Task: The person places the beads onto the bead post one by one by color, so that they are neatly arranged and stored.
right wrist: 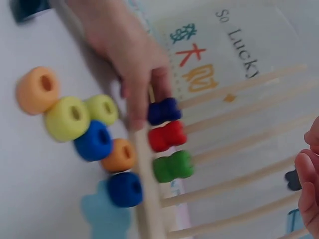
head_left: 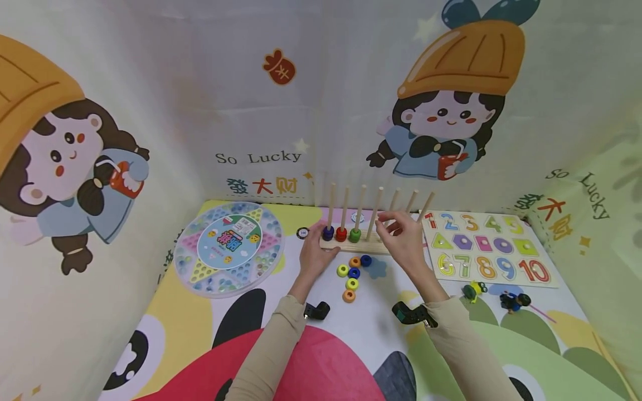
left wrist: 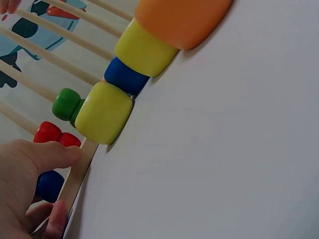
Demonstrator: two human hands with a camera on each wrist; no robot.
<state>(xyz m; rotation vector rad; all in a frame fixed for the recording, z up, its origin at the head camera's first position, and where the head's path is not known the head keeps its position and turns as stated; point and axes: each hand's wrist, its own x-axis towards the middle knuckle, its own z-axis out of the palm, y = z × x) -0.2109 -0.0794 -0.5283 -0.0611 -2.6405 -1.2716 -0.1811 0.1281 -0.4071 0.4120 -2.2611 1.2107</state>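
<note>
Beads (head_left: 353, 277) obstruct; tabletop (head_left: 373, 312) right of them seems passable.

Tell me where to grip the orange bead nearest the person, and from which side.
Pinch the orange bead by its outer wall, left and right, probably best coming from the near side: it sits hole up, its rounded flanks look free, and the yellow bead stands close on its far side.

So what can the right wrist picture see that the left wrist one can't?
Only the right wrist view shows the "So Lucky" writing and the light blue patch under the loose beads.

Only the left wrist view shows a red bit of cartoon print.

Both show the left hand at the wooden rack, the pegged beads in blue, red and green, and loose ones in orange, yellow and blue.
</note>
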